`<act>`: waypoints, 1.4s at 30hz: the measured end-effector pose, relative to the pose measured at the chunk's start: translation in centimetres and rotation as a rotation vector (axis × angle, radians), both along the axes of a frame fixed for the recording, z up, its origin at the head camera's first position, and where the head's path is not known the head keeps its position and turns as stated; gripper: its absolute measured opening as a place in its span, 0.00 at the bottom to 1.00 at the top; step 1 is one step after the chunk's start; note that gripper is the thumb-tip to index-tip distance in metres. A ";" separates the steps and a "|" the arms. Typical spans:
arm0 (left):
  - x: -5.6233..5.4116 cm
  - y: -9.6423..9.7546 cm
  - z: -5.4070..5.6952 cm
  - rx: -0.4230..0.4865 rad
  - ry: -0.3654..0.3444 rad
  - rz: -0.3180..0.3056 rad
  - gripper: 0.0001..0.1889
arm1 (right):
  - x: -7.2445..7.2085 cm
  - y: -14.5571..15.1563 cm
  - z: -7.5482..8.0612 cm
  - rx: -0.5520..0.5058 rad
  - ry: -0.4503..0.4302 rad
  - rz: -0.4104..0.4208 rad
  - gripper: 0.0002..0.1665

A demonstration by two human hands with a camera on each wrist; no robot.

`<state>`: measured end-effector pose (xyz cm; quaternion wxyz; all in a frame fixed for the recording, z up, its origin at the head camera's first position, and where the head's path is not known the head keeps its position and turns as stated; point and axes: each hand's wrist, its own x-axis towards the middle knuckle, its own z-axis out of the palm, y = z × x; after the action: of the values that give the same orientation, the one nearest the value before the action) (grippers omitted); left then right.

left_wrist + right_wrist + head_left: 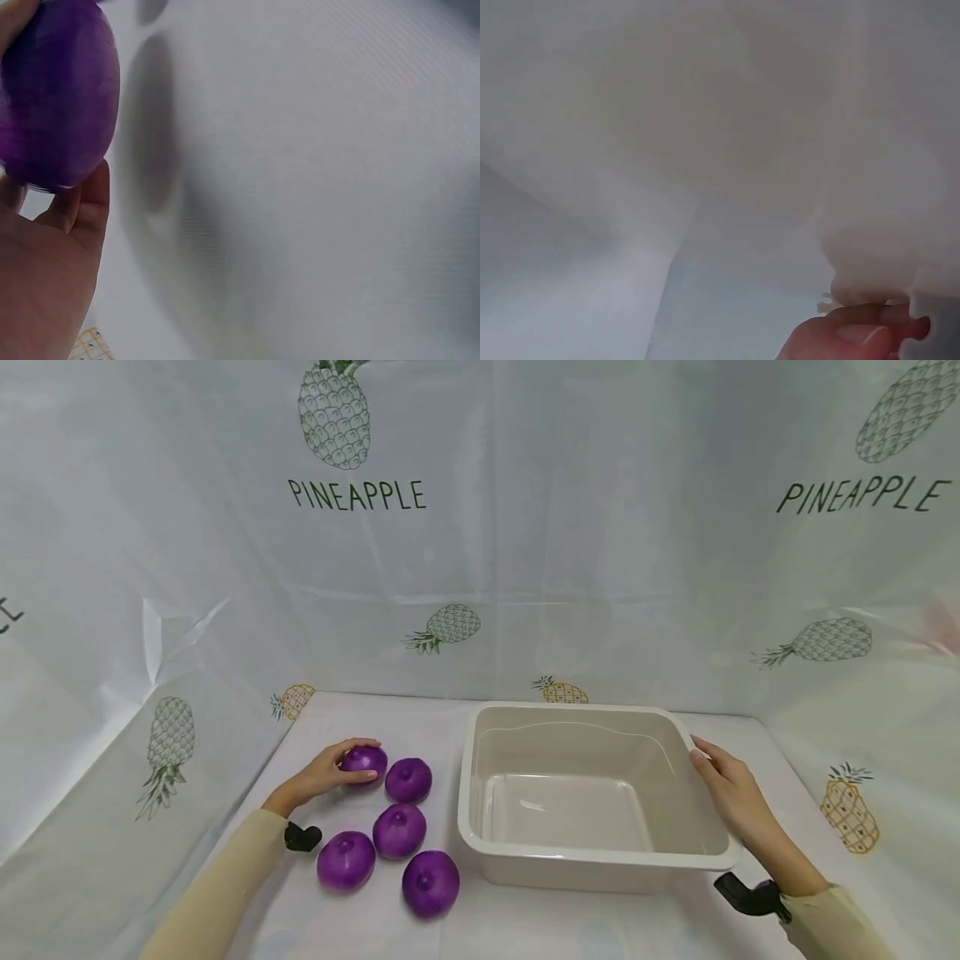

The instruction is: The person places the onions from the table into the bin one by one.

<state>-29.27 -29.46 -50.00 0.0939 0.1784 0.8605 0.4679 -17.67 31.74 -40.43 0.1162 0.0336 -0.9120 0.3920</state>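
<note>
At the back left of the table, my left hand (318, 777) grips a purple onion (365, 762), thumb on the near side and fingers over the far side. The left wrist view shows this onion (64, 97) large and close, with fingers curled round its lower end. Several more purple onions (400, 831) lie loosely grouped just right of and in front of that hand. On the right, my right hand (731, 789) holds the right rim of a beige rectangular basin (592, 855), which has no onions in it. In the right wrist view, fingertips (859, 334) appear at the lower right.
A white cloth covers the table (570, 922). Behind and at both sides hangs a pale curtain (600, 568) printed with pineapples. The basin's left wall stands a short way right of the onions.
</note>
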 end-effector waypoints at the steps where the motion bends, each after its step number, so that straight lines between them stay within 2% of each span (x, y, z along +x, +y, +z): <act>1: 0.0 0.0 0.2 0.007 0.000 0.001 0.33 | 0.0 0.0 0.0 -0.003 0.000 0.002 0.30; 11: 0.4 0.5 2.9 0.050 -0.007 0.023 0.31 | 0.0 0.1 0.0 -0.012 0.006 0.001 0.30; 18: 0.8 1.9 5.1 0.141 -0.030 0.002 0.30 | 0.0 0.2 0.0 -0.004 0.005 0.002 0.30; 23: 1.0 3.0 6.7 0.181 -0.014 -0.049 0.30 | 0.0 0.2 -0.1 -0.005 0.010 0.006 0.29; 30: 1.3 5.6 9.9 0.244 -0.005 -0.167 0.30 | 0.1 0.2 -0.1 -0.022 0.020 0.005 0.28; 39: 1.3 9.1 13.2 0.255 -0.058 -0.264 0.32 | 0.1 0.2 0.0 -0.013 0.017 0.009 0.29; 42: 1.2 10.3 14.2 0.243 -0.046 -0.295 0.32 | 0.1 0.1 -0.1 -0.014 0.008 0.011 0.29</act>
<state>-28.09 -19.18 -35.79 0.1590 0.3019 0.7599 0.5533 -17.54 31.88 -40.49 0.1179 0.0395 -0.9085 0.3990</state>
